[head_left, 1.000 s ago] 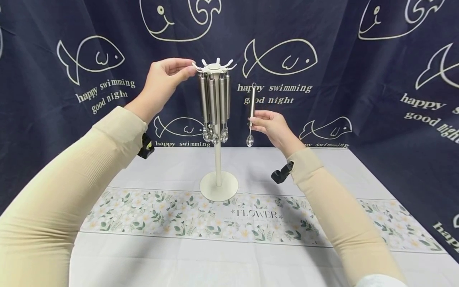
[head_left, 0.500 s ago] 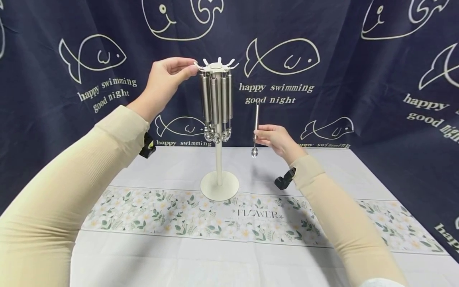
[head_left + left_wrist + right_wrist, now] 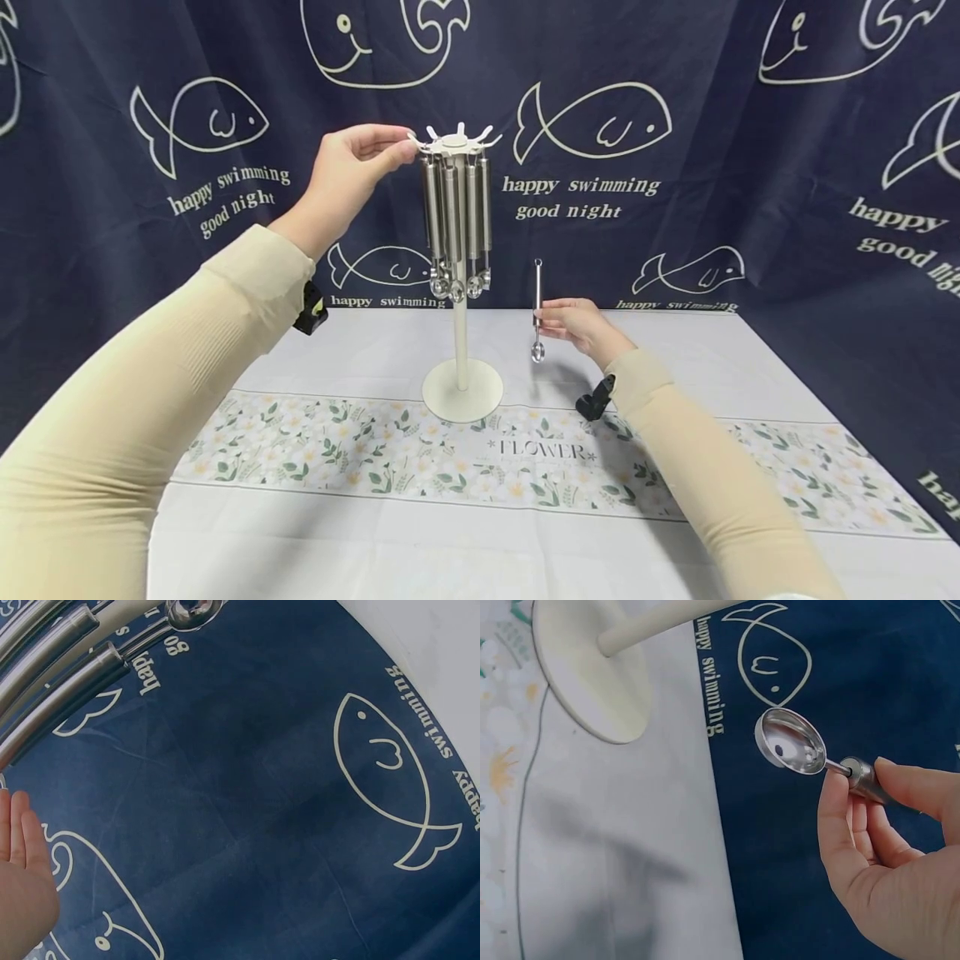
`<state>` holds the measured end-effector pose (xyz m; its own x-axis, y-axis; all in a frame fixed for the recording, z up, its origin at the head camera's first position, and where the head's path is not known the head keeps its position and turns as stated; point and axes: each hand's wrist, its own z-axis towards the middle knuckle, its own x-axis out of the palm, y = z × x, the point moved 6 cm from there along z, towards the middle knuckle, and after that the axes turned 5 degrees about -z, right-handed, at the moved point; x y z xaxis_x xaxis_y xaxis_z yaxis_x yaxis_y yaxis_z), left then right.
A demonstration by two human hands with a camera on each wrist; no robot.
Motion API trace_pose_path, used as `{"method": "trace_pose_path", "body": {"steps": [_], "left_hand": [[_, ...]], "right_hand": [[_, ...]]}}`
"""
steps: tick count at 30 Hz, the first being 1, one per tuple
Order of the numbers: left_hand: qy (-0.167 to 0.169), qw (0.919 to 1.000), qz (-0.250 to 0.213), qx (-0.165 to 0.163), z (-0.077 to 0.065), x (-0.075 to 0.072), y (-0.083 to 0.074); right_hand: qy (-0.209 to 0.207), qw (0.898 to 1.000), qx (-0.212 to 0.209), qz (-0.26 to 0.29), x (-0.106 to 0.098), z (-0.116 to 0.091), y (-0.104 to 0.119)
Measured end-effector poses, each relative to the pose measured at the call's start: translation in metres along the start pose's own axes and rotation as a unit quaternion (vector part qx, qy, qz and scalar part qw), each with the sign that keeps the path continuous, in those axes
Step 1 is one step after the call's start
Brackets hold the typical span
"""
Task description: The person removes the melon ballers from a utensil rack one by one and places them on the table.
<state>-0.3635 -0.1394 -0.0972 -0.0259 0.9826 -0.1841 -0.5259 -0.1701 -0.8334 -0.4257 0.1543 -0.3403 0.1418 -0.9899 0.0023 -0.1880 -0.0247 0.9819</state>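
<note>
My right hand has a grip on the little metal spoon — upright, bowl down, just above the bench, right of the rack. My left hand pinches the rack's top hooks.

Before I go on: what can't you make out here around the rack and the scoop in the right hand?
- Left hand contact with the rack top: fingertips cover it in the head view; cut off in the left wrist view.
- Scoop handle: right hand hides it in the right wrist view.
- Hanging tools' count: they overlap.
</note>
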Motion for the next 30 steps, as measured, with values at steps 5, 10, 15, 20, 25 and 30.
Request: {"method": "trace_pose_path", "body": {"steps": [5,10,15,20,25,30], "left_hand": [[-0.003,1.0000,-0.005,0.005,0.000,0.000,0.000],[-0.006,0.9999,-0.007,0.005,0.000,-0.001,0.002],[-0.007,0.9999,-0.008,0.009,-0.001,-0.003,0.003],[-0.004,0.9999,-0.006,0.012,-0.001,-0.002,0.003],[-0.003,0.9998,-0.011,0.014,0.000,-0.001,0.003],[-0.006,0.9997,-0.018,0.016,0.001,0.000,0.002]], "right_hand": [[0.008,1.000,0.007,0.002,-0.001,0.004,-0.009],[0.018,1.000,0.019,-0.006,-0.002,0.011,-0.018],[0.028,0.999,0.037,-0.017,-0.002,0.017,-0.030],[0.029,0.998,0.059,-0.019,-0.001,0.019,-0.046],[0.017,0.997,0.071,-0.016,-0.001,0.019,-0.053],[0.009,0.996,0.077,-0.040,-0.002,0.021,-0.058]]}}
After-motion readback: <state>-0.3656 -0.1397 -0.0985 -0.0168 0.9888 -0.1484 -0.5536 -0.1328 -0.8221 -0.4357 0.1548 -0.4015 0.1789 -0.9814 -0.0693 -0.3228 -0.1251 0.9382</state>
